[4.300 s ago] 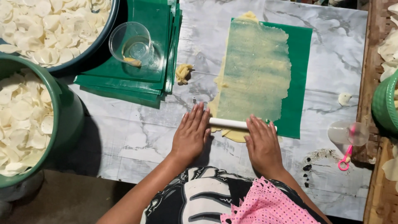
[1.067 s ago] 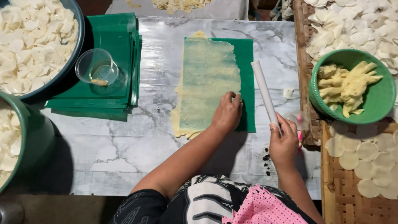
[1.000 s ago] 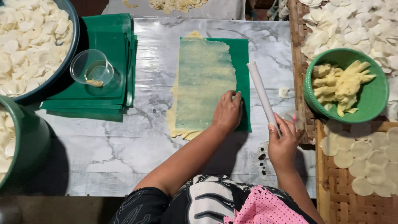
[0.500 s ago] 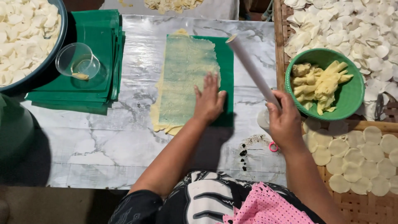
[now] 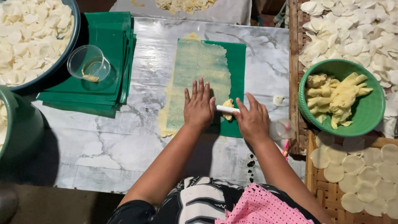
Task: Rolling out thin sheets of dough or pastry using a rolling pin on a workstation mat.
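Observation:
A thin sheet of yellow dough [image 5: 195, 79] lies flattened on a green plastic sheet [image 5: 236, 62] on the marble-patterned table [image 5: 124, 145]. My left hand [image 5: 199, 105] rests flat, fingers spread, on the near end of the dough. My right hand [image 5: 251, 120] lies palm down on a white rolling rod [image 5: 226, 109] that runs crosswise between both hands. A small lump of dough [image 5: 228, 103] sits against the rod on the green sheet.
A stack of green sheets [image 5: 105, 49] with a clear cup [image 5: 88, 63] lies at left. Bowls of pale discs [image 5: 29, 37] stand far left. A green bowl of dough scraps [image 5: 342, 97] sits at right on woven trays [image 5: 360, 174] covered with round discs.
My right hand brought the white rod back from the right, laying it crosswise over the near end of the green sheet. A dough lump now sits by the rod. The view shifted.

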